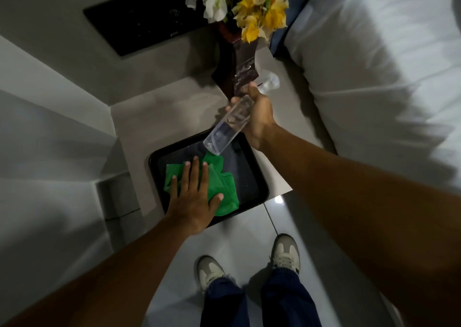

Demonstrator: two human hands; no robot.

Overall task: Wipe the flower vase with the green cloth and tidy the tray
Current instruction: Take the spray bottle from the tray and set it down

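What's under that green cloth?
The green cloth lies in the black tray, so the tray's dark floor is under it. The left hand rests flat on top. Anything small hidden beneath the cloth cannot be seen.

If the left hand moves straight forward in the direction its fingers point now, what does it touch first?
The left hand lies flat on the green cloth in the black tray, fingers pointing toward the clear spray bottle in the right hand. Probably the bottle's lower end first, though depth is unclear.
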